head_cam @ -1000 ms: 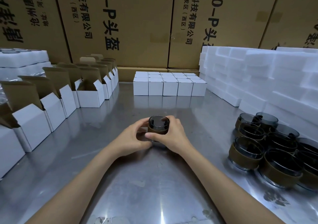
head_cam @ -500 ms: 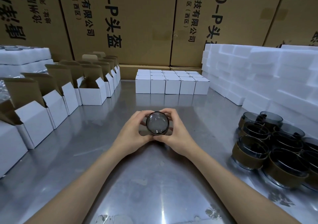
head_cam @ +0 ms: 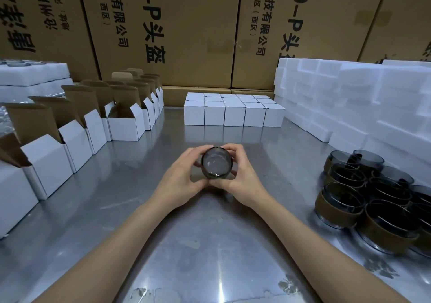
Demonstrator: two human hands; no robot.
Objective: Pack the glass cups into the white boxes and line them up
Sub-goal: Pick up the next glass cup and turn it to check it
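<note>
Right now both hands, left hand [head_cam: 179, 181] and right hand [head_cam: 242, 177], grip a tilted glass cup [head_cam: 216, 165], fingers curled round it above the bench [head_cam: 210, 244].

Both of your bare arms reach out in front of you and come together in the middle. Your left hand [head_cam: 180, 178] curls its fingers round the left side of the glass cup [head_cam: 217, 165], and your right hand [head_cam: 242, 177] curls round its right side, thumbs low and fingertips up on top. The two hands sit close together, nearly touching under the cup.
</note>
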